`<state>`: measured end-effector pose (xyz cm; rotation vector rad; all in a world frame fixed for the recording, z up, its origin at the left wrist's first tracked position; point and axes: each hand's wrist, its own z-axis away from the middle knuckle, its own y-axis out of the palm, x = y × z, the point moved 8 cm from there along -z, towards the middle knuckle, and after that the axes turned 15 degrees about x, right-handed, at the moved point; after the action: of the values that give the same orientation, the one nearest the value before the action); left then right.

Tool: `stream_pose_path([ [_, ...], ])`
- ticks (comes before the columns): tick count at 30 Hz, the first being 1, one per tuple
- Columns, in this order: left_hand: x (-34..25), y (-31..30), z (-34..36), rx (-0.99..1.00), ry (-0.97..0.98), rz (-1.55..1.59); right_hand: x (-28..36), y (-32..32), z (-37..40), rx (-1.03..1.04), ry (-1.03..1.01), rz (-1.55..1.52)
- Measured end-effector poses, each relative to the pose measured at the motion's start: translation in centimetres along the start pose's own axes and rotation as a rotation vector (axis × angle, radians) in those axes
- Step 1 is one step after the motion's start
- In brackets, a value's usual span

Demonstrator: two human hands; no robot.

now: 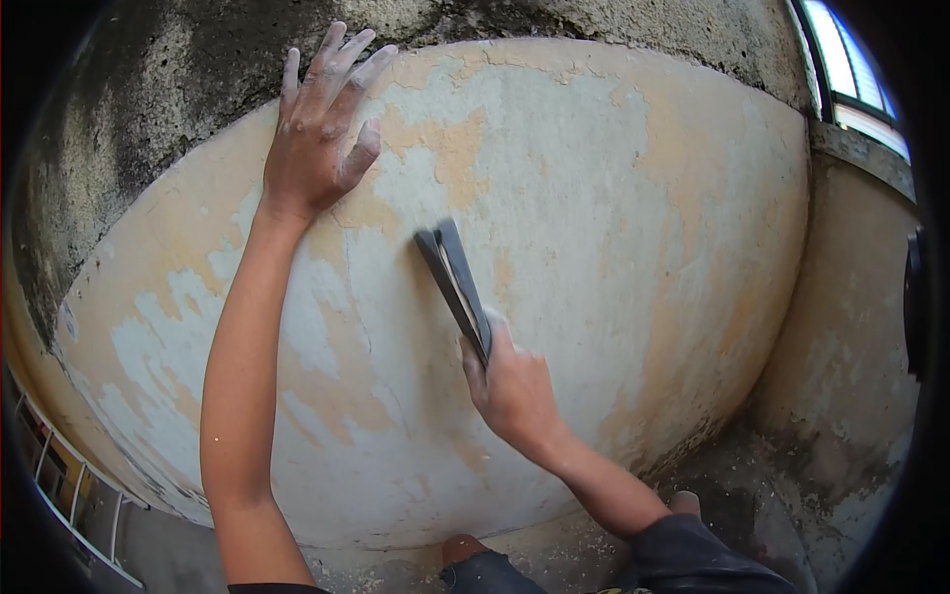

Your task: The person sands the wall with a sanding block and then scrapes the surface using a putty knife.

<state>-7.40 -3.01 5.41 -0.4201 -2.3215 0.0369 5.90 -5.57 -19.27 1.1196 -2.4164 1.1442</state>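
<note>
My left hand (322, 139) lies against the upper wall with its fingers spread, its fingertips dusted white and reaching the dark rough band. In my right hand (515, 386) is a long, narrow, dark grey hand tool (457, 287), with a pale strip between its two dark sides. The tool points up and slightly left, close against the wall (574, 218), and its far end is a little blurred. Flaking paint covers this wall, cream-orange in patches over pale blue-grey. A thin crack runs down it below my left hand.
Bare, blackened plaster (198, 89) borders the painted area above. A side wall (841, 287) meets it at the right, below a barred window (856, 69). White metal rails (74, 495) stand at lower left. Paint flakes are scattered over the floor (732, 495) near my legs.
</note>
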Motion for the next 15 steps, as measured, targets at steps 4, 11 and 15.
stream_pose_path([
  [4, 0.2, -0.2, 0.0, -0.018, -0.007, 0.003, -1.3, 1.4, 2.2, -0.008, -0.053, -0.047],
  [11, -0.6, -0.5, 0.0, 0.001, 0.026, 0.012, 2.6, -0.7, -4.2, -0.035, -0.096, -0.060],
  [15, -0.3, -0.6, 0.1, -0.029, 0.018, 0.009, 0.5, 3.4, 1.3, -0.049, -0.136, -0.095],
])
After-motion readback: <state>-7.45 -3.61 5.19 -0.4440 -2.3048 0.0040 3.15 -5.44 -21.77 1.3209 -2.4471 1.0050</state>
